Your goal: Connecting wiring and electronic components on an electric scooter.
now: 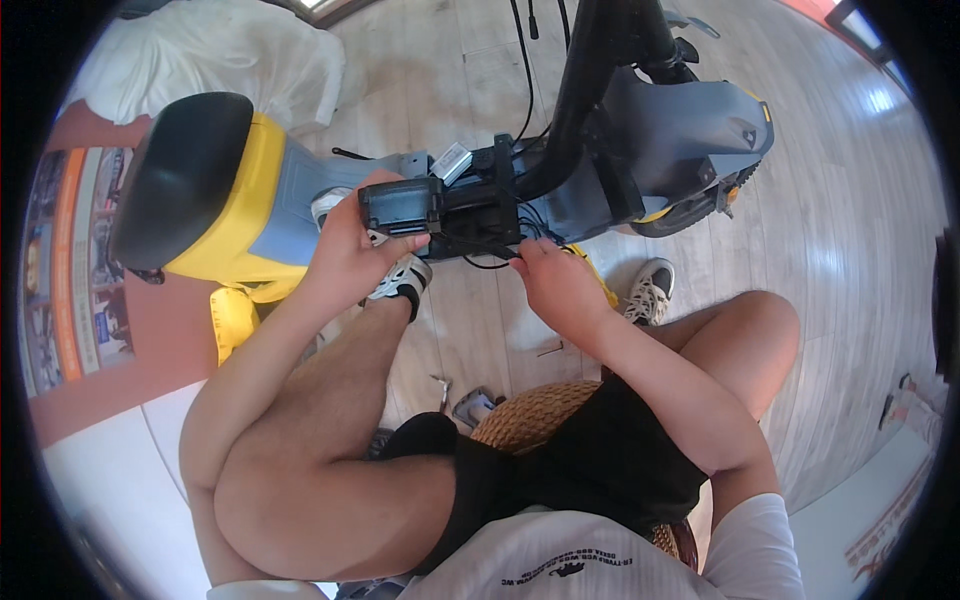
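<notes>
Your left hand (pixel 358 245) is wrapped around the left end of a black box (pixel 400 207), its thumb lying along the near edge and the other fingers partly hidden at the far side. The box is smooth, hard-looking and rectangular, with a glossy top. To the right of it, your right hand (pixel 563 287) has thumb and forefinger brought narrowly together on a thin, flexible black cable (pixel 500 252), which runs between your two sets of fingertips.

Just beyond your fingers, between the hands, a flat black bar (pixel 508 185) crosses the middle of the scooter. Past the box sits a small silver block (pixel 451 163) with a pale label. Nearer to you than the fingers, your patterned left shoe (pixel 405 280) is below the left hand, and a woven, coarse-textured wicker stool (pixel 540 415) shows by your black cloth shorts (pixel 620 455).

Farther left of your left fingers is the rounded, matte black seat (pixel 188 180) over a yellow panel (pixel 258 190). Beyond your right fingers, a thick black tube (pixel 577 110) rises near the curved grey-blue front fender (pixel 690 130). Well past the left fingers, a soft white cloth (pixel 210 60) lies in folds near the pale wood-grain floor (pixel 830 200).
</notes>
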{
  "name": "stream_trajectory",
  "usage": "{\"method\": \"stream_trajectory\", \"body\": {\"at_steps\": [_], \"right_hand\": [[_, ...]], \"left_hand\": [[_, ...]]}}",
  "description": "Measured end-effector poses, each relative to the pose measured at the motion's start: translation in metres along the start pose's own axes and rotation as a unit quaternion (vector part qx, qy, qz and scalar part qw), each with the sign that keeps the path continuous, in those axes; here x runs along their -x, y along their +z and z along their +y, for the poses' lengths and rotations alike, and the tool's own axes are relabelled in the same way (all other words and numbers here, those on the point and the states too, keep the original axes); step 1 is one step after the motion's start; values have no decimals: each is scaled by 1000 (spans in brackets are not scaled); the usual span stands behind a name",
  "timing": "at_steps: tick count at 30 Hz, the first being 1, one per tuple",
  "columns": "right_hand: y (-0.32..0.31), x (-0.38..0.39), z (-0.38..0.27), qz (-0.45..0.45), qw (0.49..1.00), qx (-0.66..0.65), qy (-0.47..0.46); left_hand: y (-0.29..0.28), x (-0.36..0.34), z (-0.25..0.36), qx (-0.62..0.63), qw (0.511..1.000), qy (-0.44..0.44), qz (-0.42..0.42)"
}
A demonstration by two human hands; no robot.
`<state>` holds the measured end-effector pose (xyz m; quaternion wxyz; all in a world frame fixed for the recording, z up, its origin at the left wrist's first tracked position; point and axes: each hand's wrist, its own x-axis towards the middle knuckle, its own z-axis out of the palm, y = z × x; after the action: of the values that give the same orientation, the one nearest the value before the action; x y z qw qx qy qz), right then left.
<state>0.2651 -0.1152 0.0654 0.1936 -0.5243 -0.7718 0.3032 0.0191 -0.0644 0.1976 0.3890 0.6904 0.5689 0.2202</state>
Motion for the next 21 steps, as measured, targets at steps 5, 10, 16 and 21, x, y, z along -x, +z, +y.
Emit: {"method": "stream_trajectory", "body": {"at_steps": [5, 10, 16, 21], "right_hand": [[-9, -14, 7, 27, 999, 29, -10], [-14, -23, 11, 13, 997, -43, -55], [-28, -29, -8, -116, 986, -112, 30], [-29, -49, -11, -3, 989, -134, -64]], "left_hand": [[-1, 2, -23, 46, 998, -26, 23], [-1, 3, -28, 144, 984, -94, 53], [-31, -6, 1, 254, 944, -160, 138], [-22, -19, 14, 176, 967, -87, 162]]}}
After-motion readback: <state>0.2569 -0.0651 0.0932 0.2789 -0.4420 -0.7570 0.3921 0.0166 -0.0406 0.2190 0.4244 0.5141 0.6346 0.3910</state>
